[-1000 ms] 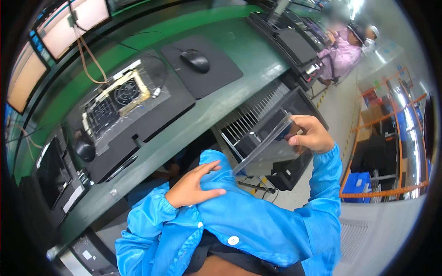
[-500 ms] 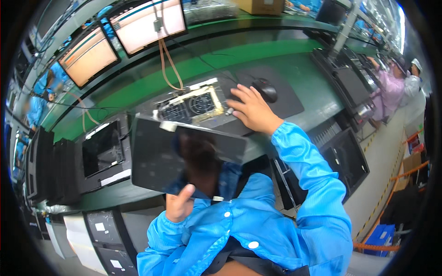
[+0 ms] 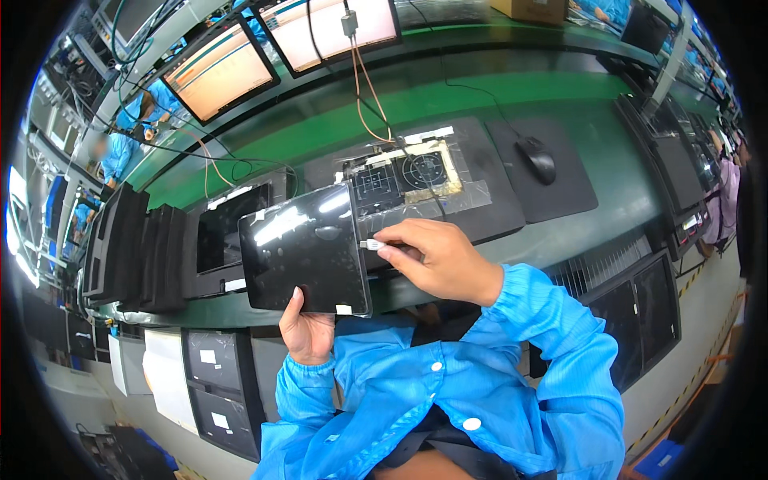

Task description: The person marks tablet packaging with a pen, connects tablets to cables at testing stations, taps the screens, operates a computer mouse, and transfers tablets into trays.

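Pinched between the right hand's thumb and forefinger, a small white cable plug meets the right edge of a black tablet. Left hand grips the tablet's bottom edge, thumb on the glass. It looks stiff, light, glossy and probably slippery, so edges suit best. Upright black trays stand left on the green bench; their contents are hidden.

Dark glossy tablet held mid-frame; two lit orange-white monitors behind; brown carton top right.
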Motion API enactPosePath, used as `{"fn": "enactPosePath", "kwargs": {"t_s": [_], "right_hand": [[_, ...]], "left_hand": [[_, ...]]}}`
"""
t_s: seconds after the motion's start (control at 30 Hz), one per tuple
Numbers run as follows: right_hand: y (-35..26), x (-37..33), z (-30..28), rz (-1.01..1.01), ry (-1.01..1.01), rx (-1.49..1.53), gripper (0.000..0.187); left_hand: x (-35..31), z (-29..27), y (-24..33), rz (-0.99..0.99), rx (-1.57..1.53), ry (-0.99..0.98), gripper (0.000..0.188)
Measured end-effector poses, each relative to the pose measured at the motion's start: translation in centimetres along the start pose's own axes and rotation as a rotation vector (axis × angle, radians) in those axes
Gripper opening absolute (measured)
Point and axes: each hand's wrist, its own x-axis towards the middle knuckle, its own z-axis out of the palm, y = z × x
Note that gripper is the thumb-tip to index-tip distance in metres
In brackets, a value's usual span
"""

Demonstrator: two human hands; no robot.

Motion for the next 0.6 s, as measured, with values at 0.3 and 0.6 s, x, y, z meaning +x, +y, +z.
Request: {"fn": "enactPosePath", "kwargs": {"t_s": [0.3,0.6], "right_hand": [[0.6,-0.8,-1.0,-0.031,-0.037,-0.081,0.02],[0.5,-0.5,-1.6,-0.261,0.309,-0.416,0.018]], "left_hand": [[0.2,0.4,-0.9,-0.007,0.093,-0.009,0.032],[1.4,3.6,-3.6,0.049,0.226,-0.088,0.034]]}}
